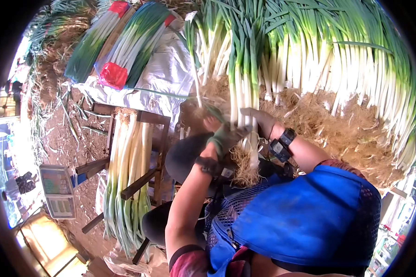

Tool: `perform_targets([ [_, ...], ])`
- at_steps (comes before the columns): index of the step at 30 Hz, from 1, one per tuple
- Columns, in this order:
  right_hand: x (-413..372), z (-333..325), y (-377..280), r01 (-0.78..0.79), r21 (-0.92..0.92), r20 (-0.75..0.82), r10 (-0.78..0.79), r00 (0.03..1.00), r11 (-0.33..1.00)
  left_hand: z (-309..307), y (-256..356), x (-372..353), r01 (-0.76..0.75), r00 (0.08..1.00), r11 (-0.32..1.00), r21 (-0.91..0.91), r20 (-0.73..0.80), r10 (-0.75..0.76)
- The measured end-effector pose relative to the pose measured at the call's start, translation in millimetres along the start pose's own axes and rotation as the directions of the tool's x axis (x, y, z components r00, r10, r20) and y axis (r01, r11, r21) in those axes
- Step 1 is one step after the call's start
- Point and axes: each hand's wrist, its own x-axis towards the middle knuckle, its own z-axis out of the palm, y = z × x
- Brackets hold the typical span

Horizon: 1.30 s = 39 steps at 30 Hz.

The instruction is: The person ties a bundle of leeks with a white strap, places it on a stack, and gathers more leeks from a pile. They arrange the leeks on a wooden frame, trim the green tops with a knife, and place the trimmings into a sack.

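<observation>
White leeks (244,94) sit clamped in both hands (223,137) (scrap-strewn soil (90,147) stretches left beyond the rack's edge (155,117)).

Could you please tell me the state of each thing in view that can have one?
Held leeks: bunched, rooted
Left hand: gloved, closed on the held leeks
Right hand: gloved, closed on the held leeks
Row of leeks: unwrapped, rooted
Two bundles: wrapped, lying down
White sheet: spread out, wrinkled
Metal frame: loaded with leeks
</observation>
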Motion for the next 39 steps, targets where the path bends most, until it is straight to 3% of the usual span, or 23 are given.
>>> perform_targets([
  [1,0,-1,3,0.036,-0.034,-0.008,-0.036,0.999,0.999,-1,7,7,0.071,0.997,0.856,-0.512,0.009,-0.077],
  [2,2,0,4,0.071,-0.072,0.002,-0.071,0.997,0.995,0,11,10,0.13,0.986,0.47,-0.873,0.062,-0.157],
  [3,3,-3,0,-0.007,0.021,0.099,0.005,0.995,1.0,5,10,6,0.147,0.962,-0.04,-0.988,0.152,-0.226],
  [5,6,-7,-5,0.137,-0.24,-0.136,-0.173,0.975,0.961,-18,-17,-22,-0.117,0.931,-0.223,-0.968,-0.029,-0.363],
  [7,12,-5,-3,0.145,-0.283,-0.169,-0.198,0.965,0.948,-42,-24,-38,-0.214,0.891,-0.073,-0.974,-0.164,-0.424],
  [8,18,1,2,0.141,-0.239,-0.145,-0.179,0.973,0.961,-33,-14,-33,-0.163,0.867,-0.273,-0.948,-0.006,-0.499],
  [9,24,8,9,0.132,-0.191,-0.118,-0.157,0.981,0.973,-62,-32,-40,0.07,0.837,-0.634,-0.771,0.391,-0.383],
  [10,28,14,15,0.124,-0.144,-0.089,-0.138,0.986,0.982,-94,-50,-42,0.203,0.726,-0.889,-0.41,0.673,-0.144],
  [12,31,20,23,0.106,-0.086,-0.046,-0.11,0.993,0.991,-51,-30,-18,-0.016,0.744,-0.788,-0.615,0.52,-0.421],
  [14,30,21,33,0.095,-0.035,-0.025,-0.096,0.995,0.995,-43,-22,-15,-0.05,0.726,-0.761,-0.647,0.5,-0.473],
  [15,34,19,32,0.063,-0.012,0.051,-0.062,0.997,0.998,-32,-19,-6,-0.028,0.74,-0.77,-0.637,0.505,-0.444],
  [18,44,0,39,0.048,0.012,0.174,-0.049,0.983,0.999,-37,-14,-4,0.029,0.581,-0.767,-0.641,0.635,-0.509],
  [24,35,-8,33,0.132,-0.103,0.113,-0.121,0.986,0.986,-70,-45,-30,0.206,0.733,-0.655,-0.727,0.558,-0.389],
  [26,25,7,24,0.116,-0.041,0.102,-0.112,0.989,0.992,-8,-22,-10,0.08,0.744,-0.599,-0.797,0.448,-0.496],
  [28,29,1,24,0.135,0.0,0.022,-0.135,0.991,0.991,-6,-29,-23,0.068,0.792,-0.426,-0.902,0.309,-0.527],
  [30,10,21,10,-0.041,0.057,-0.129,0.049,0.991,0.997,130,19,28,-0.436,0.652,-0.162,-0.885,-0.186,-0.735],
  [31,4,33,14,0.004,0.019,-0.181,0.0,0.983,1.0,76,-8,-5,-0.263,0.763,-0.366,-0.893,0.039,-0.645],
  [33,-7,29,18,0.08,-0.319,-0.099,-0.117,0.988,0.944,-8,-39,-37,-0.155,0.825,-0.805,-0.572,0.373,-0.424],
  [35,-28,32,24,0.242,-0.779,0.093,-0.276,0.957,0.578,-54,-55,-41,-0.095,0.807,-0.992,-0.08,0.578,-0.123],
  [36,-35,39,25,0.298,-0.882,0.181,-0.321,0.93,0.366,-54,-59,-41,0.102,0.827,-0.827,-0.553,0.509,-0.238],
  [37,-35,46,25,0.324,-0.922,0.241,-0.341,0.909,0.211,-55,-61,-41,0.271,0.832,-0.423,-0.865,0.431,-0.349],
  [38,-32,52,17,0.354,-0.865,0.275,-0.254,0.927,0.356,-47,-57,-37,0.284,0.784,-0.644,-0.711,0.558,-0.271],
  [39,-5,29,31,0.216,-0.74,0.118,-0.194,0.974,0.637,-40,-52,-33,0.263,0.716,-0.82,-0.508,0.672,-0.187],
])
